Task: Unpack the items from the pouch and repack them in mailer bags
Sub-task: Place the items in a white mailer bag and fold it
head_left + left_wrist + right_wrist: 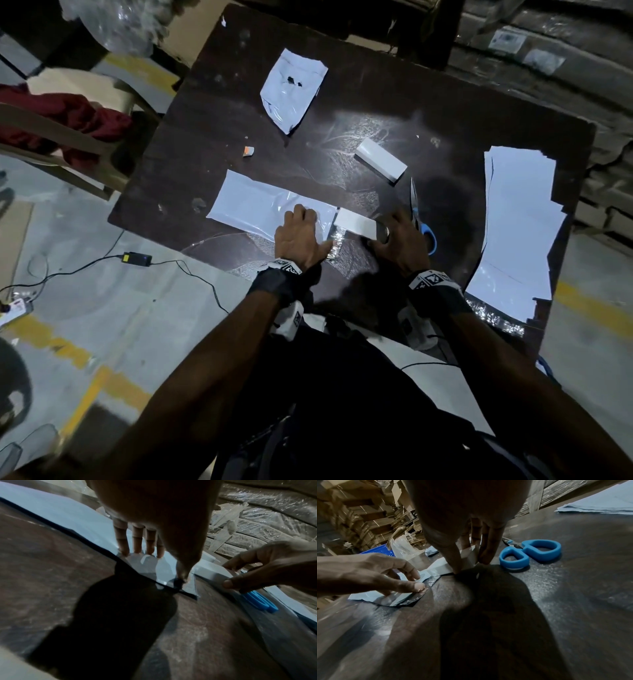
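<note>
Currently the person is standing at the dark table [462, 113]. Left hand [300, 237] is lying flat on the open end of the white mailer bag [253, 205], straight fingers [122, 540] pressing the film down, thumb at the mouth edge. Right hand [399, 240] is gripping a small white box [354, 224] by its near end, thumb and fingers [486, 545] curled round its sides; the box's far end is sitting just at the bag mouth, beside the left thumb. A second white box [380, 160] is lying farther back, blue-handled scissors [423, 222] just right of the right hand. An opened pouch [291, 89] is lying at the far side, stacked mailers [520, 222] at right.
</note>
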Demonstrator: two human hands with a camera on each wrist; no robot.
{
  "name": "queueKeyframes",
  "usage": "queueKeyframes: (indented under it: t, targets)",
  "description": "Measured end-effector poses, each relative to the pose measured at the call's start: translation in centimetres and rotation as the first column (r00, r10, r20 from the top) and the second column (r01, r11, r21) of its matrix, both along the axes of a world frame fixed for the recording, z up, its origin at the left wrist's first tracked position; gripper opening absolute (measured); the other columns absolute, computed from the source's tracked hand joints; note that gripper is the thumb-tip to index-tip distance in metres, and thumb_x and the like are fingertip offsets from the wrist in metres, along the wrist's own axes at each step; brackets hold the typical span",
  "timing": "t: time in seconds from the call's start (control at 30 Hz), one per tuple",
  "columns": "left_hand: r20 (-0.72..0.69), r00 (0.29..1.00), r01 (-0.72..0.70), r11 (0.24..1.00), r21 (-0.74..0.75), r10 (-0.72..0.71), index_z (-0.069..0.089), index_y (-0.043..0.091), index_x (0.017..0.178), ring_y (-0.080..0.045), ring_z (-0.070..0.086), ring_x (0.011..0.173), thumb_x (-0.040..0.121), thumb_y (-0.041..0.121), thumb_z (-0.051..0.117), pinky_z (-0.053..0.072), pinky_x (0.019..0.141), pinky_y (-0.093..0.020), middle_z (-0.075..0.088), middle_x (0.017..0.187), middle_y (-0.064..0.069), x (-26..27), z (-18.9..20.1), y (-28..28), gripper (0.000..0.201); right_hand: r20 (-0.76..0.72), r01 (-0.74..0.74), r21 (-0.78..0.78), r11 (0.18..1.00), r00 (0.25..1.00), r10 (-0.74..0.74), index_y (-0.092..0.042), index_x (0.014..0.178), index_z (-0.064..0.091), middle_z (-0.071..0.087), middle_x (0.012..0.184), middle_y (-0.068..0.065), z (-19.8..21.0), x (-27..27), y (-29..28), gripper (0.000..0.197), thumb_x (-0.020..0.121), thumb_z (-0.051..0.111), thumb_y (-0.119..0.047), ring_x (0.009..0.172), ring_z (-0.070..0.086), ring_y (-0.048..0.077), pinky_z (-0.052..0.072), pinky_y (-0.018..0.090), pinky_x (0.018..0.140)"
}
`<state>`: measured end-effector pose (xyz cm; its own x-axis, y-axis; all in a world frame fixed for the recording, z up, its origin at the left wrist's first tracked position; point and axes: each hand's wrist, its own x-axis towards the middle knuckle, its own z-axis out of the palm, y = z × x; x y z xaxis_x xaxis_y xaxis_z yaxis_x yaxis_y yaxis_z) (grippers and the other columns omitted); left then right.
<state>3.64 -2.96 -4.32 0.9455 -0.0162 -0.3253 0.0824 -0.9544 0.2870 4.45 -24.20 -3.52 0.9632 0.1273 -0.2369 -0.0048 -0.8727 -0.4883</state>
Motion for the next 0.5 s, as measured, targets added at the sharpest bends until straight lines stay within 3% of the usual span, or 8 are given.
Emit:
queueKeyframes:
  t: [0.2,0.33,0.5]
  targets:
    - [0.078,0.996,-0.037,0.998,0.040,0.034,0.058,0.008,0.114,-0.031,0.054,0.104,0.088,0.033,0.056,0.046,0.071,-0.039,0.054,0.117,-0.010,-0.3,0.5,-1.1,0.036,-0.002,-0.017,0.013,1.000,1.000,0.017,-0.009,0.118,0.065,0.055,0.119,0.016,0.0,0.0,-0.3,0.044,0.078,0.076,-0.025,0.102,0.060,0.036,0.048,0.040,0.069]
    - [0.097,0.995,-0.001,1.000,-0.021,0.003,0.061,0.011,0.103,-0.029,0.056,0.099,0.088,0.030,0.055,0.046,0.068,-0.037,0.055,0.111,-0.006,-0.2,0.2,-1.0,0.025,0.015,-0.020,0.037,0.999,1.000,0.020,-0.007,0.117,0.065,0.057,0.117,0.018,0.0,-0.1,-0.7,0.043,0.077,0.076,-0.018,0.099,0.062,0.037,0.049,0.042,0.071]
    - [0.159,0.987,0.001,0.991,-0.133,0.020,0.070,0.018,0.087,-0.022,0.059,0.088,0.089,0.022,0.062,0.035,0.058,-0.026,0.060,0.100,0.004,-0.3,-1.3,0.0,0.009,0.017,-0.028,0.039,0.999,0.999,0.028,-0.009,0.118,0.065,0.058,0.116,0.016,0.0,-0.3,-1.2,0.043,0.077,0.075,-0.014,0.094,0.063,0.035,0.038,0.030,0.067]
